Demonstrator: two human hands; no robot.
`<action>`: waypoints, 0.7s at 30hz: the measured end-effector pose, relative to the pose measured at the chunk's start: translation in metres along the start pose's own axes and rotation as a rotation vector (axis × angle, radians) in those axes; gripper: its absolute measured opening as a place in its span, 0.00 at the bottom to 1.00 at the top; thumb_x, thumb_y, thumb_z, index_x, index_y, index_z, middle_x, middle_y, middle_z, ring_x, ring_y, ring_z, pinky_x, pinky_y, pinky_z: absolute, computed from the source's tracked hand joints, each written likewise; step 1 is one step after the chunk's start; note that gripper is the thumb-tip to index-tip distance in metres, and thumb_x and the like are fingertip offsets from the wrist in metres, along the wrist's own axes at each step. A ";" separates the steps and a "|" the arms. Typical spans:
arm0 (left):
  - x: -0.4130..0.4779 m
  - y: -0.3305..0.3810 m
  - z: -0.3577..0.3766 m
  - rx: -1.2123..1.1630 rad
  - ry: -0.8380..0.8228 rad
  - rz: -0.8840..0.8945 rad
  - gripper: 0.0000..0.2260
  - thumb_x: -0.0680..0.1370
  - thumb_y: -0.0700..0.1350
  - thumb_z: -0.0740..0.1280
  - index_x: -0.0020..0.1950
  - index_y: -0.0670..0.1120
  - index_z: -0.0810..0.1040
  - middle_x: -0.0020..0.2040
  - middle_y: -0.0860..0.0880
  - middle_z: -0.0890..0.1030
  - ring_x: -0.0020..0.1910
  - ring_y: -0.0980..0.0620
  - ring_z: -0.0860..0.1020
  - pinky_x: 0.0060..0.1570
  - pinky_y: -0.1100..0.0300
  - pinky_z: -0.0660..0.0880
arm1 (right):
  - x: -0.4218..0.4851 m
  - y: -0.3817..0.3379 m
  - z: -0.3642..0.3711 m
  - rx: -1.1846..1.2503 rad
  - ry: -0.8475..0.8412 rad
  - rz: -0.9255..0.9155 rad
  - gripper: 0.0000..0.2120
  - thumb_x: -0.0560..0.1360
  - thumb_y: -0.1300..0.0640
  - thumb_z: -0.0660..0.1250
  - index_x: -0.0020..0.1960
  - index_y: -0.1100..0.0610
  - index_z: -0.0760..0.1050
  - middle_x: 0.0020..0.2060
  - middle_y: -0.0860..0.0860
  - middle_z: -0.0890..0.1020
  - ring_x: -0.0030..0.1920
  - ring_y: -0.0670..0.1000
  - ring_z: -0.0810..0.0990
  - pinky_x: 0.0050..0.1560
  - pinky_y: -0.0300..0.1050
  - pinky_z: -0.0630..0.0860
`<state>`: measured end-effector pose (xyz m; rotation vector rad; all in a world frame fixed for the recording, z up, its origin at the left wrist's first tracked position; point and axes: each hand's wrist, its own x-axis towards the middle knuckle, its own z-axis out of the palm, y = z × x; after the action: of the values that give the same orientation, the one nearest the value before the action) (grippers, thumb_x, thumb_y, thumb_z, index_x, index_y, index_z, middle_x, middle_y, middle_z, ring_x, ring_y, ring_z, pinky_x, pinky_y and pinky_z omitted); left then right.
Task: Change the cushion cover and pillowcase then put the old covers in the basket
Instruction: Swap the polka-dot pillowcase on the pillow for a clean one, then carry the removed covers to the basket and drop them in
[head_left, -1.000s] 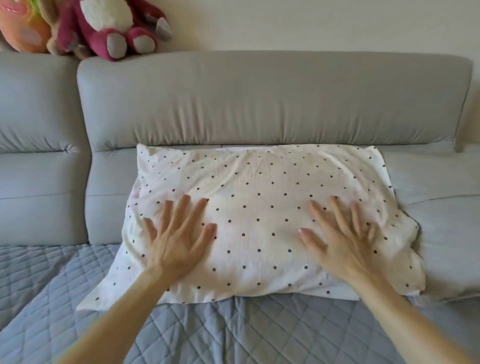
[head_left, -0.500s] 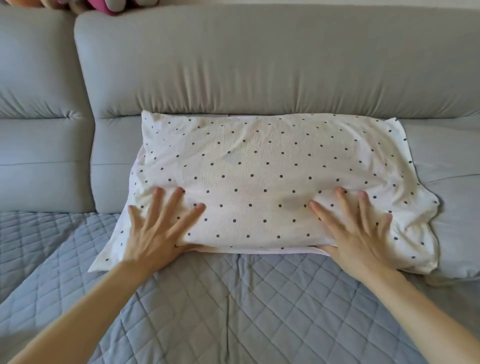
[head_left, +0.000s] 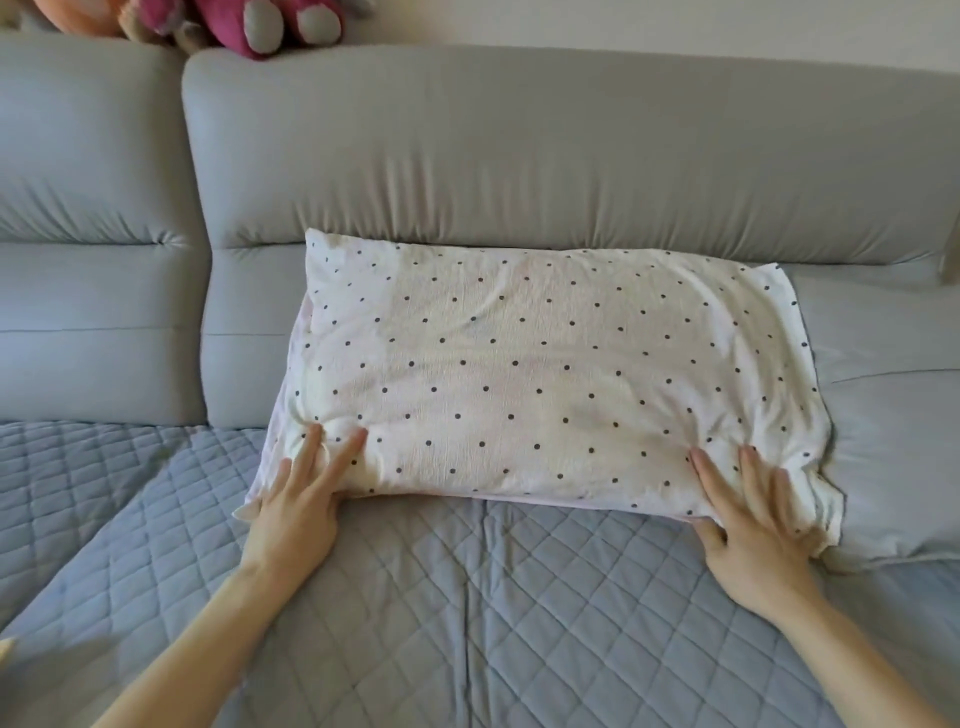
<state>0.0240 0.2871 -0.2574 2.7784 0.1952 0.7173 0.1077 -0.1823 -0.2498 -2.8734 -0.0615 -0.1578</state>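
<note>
Left hand (head_left: 296, 512) and right hand (head_left: 748, 525) slid out to pillow's (head_left: 519, 374) near corners, flat, gripping nothing (pushing could ruck slack cover (head_left: 779, 353)).

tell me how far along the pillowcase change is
Looks done: the dotted pillowcase is filled out and propped against the headboard. In hand: the left hand and right hand press flat on its front corners, seemingly smoothing it. Left: no cushion, old covers or basket in view, so those steps cannot be confirmed.

A bedroom: padded headboard (head_left: 519, 156), quilted bedspread (head_left: 467, 597), pillow (head_left: 519, 374).
</note>
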 end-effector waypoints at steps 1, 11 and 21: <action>0.004 0.003 0.001 0.004 -0.009 -0.017 0.36 0.78 0.36 0.66 0.76 0.66 0.57 0.77 0.39 0.61 0.68 0.31 0.68 0.54 0.33 0.73 | 0.001 -0.002 -0.001 0.011 -0.004 -0.013 0.31 0.83 0.43 0.51 0.70 0.24 0.31 0.73 0.37 0.25 0.77 0.52 0.30 0.72 0.75 0.43; -0.045 0.018 -0.015 -0.024 -0.202 -0.177 0.30 0.81 0.60 0.55 0.75 0.71 0.37 0.81 0.48 0.43 0.79 0.40 0.47 0.76 0.39 0.53 | -0.048 -0.015 -0.008 -0.039 -0.072 -0.042 0.30 0.79 0.32 0.46 0.75 0.30 0.34 0.77 0.44 0.31 0.78 0.53 0.33 0.76 0.65 0.48; -0.181 0.056 -0.108 0.092 -0.370 -0.160 0.24 0.81 0.64 0.51 0.77 0.61 0.60 0.78 0.58 0.59 0.77 0.53 0.57 0.75 0.53 0.55 | -0.170 -0.114 -0.005 -0.014 -0.212 -0.371 0.23 0.79 0.33 0.51 0.73 0.32 0.62 0.77 0.38 0.57 0.79 0.50 0.50 0.76 0.60 0.52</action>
<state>-0.1828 0.2220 -0.2329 2.8771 0.3767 0.1539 -0.0684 -0.0787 -0.2351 -2.8516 -0.6365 0.0778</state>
